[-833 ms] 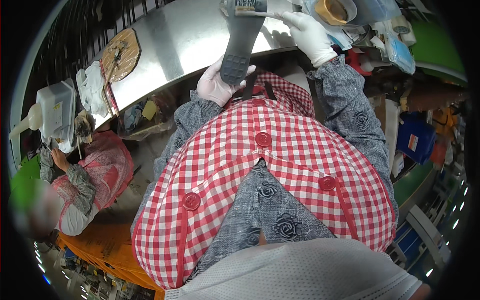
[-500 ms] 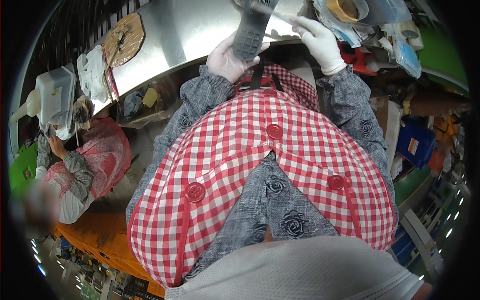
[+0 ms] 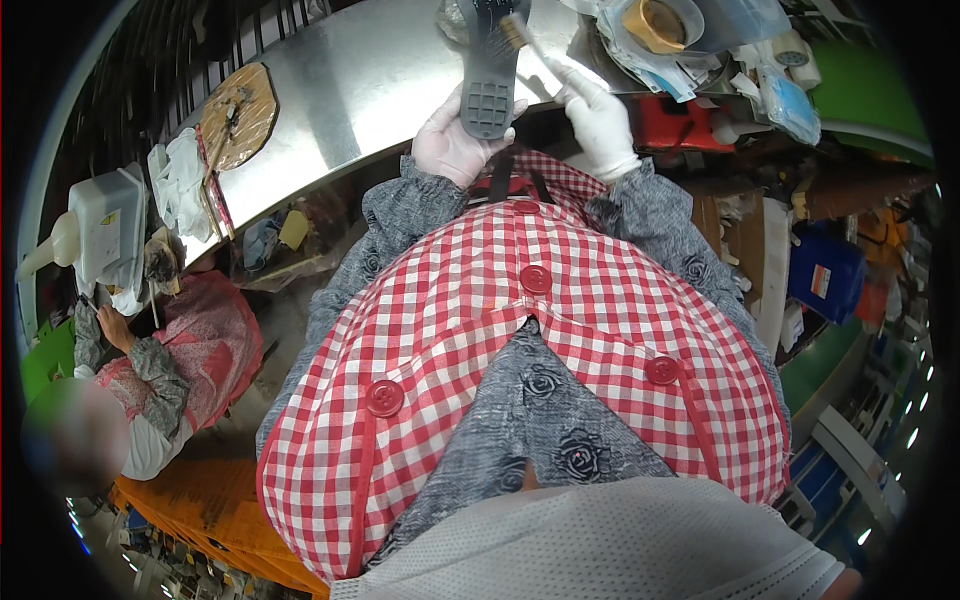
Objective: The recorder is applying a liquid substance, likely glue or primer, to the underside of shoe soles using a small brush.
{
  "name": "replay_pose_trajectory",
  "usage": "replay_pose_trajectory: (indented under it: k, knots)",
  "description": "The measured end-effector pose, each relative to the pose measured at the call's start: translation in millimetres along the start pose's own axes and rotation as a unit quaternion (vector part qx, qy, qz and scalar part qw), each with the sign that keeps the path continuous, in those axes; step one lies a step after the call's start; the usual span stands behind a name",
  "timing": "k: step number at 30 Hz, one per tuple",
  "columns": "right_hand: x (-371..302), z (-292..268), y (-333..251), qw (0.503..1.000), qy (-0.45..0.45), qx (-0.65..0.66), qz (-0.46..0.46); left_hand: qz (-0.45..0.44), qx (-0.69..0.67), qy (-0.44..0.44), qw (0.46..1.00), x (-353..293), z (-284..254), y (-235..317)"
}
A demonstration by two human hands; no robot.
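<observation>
My gloved left hand [image 3: 452, 143] holds a dark grey shoe sole [image 3: 489, 100] by its heel end, fingers and thumb around its edges. The sole's gridded heel block lies toward me, and its far part runs up to the picture's top edge. In my gloved right hand [image 3: 598, 118] is a small brush [image 3: 533, 47] with a pale handle and tan bristles. Its bristles are over the middle of the sole, on the right side; whether they touch it I cannot tell. Beneath both hands is the near edge of a shiny metal table [image 3: 390, 70].
To the right stand a clear tub with a tan-filled cup [image 3: 660, 25], tape rolls [image 3: 792, 50] and blue-white packets [image 3: 785, 105]. At left lie a round brown board [image 3: 240, 115], white gloves [image 3: 180, 185] and a plastic container [image 3: 105, 230]. A co-worker [image 3: 195, 345] sits at the left.
The sole has turned more upright and sits slightly lower in view. My right hand with the brush has moved left and down, and the bristles now show clearly beside the sole's middle.
</observation>
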State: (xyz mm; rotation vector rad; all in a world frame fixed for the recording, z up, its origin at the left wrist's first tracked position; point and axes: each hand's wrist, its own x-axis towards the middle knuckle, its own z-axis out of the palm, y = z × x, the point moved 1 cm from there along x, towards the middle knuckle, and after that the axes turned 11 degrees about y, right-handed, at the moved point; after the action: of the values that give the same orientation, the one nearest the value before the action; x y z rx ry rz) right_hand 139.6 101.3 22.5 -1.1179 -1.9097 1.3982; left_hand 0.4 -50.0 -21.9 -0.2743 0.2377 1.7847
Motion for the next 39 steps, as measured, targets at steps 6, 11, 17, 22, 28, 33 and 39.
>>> replay_pose_trajectory:
  k: [6,11,17,22,28,33,39]
  knots:
    - [-5,-4,-19,0.988,0.019,-0.052,-0.147,0.004,0.025,0.003,1.0,-8,-3,-4]
    - [37,-23,5,0.986,0.103,-0.053,-0.119,-0.007,0.042,0.021,0.999,-19,-5,0]
    - [12,-12,-15,0.966,0.044,-0.169,-0.19,-0.018,0.062,0.06,0.996,-35,-10,4]
    - [60,-49,-1,0.962,0.118,-0.156,-0.19,-0.03,0.075,0.079,0.994,-45,-12,-2]
    - [17,-33,-24,0.949,0.003,-0.249,-0.194,-0.045,0.092,0.083,0.991,-67,-24,8]
    - [65,-44,-18,0.943,0.101,-0.232,-0.217,-0.047,0.114,0.077,0.989,-71,-32,29]
    - [47,-36,-33,0.926,0.003,-0.307,-0.22,-0.044,0.146,0.092,0.984,-78,-24,37]
